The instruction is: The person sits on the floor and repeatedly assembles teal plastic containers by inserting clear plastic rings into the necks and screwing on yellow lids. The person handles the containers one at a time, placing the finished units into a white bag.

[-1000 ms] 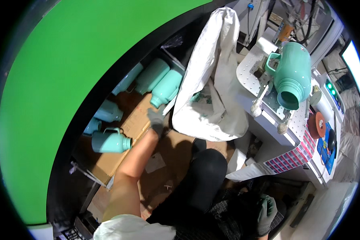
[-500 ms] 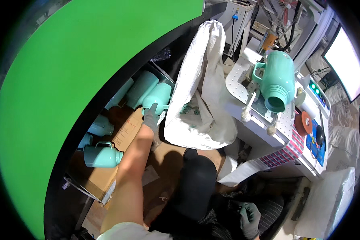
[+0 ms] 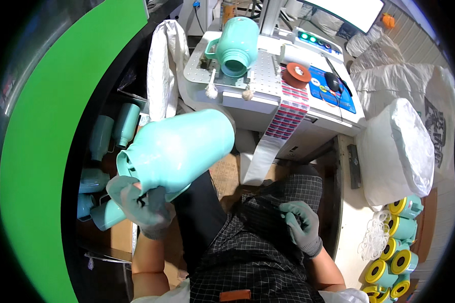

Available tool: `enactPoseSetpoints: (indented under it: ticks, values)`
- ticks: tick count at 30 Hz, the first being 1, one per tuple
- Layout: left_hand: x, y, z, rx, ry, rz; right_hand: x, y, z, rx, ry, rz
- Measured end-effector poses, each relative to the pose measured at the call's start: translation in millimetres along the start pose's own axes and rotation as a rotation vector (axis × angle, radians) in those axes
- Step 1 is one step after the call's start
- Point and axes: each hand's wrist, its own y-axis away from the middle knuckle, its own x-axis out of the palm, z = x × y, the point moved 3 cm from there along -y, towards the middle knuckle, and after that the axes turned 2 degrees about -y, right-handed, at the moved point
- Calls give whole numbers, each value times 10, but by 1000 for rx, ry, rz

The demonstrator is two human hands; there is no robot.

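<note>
A mint-green thermos jug body (image 3: 179, 146) lies tilted in the air above my left thigh, its wide base toward the upper right. My gloved left hand (image 3: 141, 204) is closed on its lower left end, near the open neck. Loosely curled, my gloved right hand (image 3: 302, 227) hovers over the dark checked apron (image 3: 253, 252) on my lap; its fingers are apart and nothing shows in them. Another mint-green thermos jug (image 3: 237, 43) rests on the perforated plate of the white workbench (image 3: 237, 98), its mouth facing me.
Several more jugs (image 3: 127, 123) lie in a cardboard box at left, below a green panel (image 3: 45, 126). A white sack (image 3: 162, 65) stands beside it. The bench holds a brown tape roll (image 3: 297, 76), a label strip (image 3: 287, 118) and a mouse (image 3: 331, 81). Yellow-lidded jugs (image 3: 403, 227) stand at lower right.
My left hand has lifted a thermos jug out of the box and brought it up toward me. The view has swung to the right; my right hand stays over my lap.
</note>
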Motion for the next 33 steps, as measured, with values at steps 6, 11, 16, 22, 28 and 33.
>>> enactPoseSetpoints:
  ticks: [6, 11, 16, 22, 28, 33]
  values:
    - [-55, -96, -394, 69, 382, -122, -148, 545, -262, 143, -195, -172]
    - [260, -266, -1108, 555, 896, -8, -26, 173, -18, 59, -613, -230]
    - [545, -13, -1830, 234, 1318, 626, 338, 388, -371, 344, -1000, 16]
    - [780, 74, -2199, 390, 1017, 996, -85, 796, -606, 88, -130, -322]
    - [944, 172, -2497, 654, 783, 1156, -494, 720, 26, -33, 335, 125]
    - [961, 165, -2563, 774, 726, 1418, -361, 717, -98, -44, 474, 392]
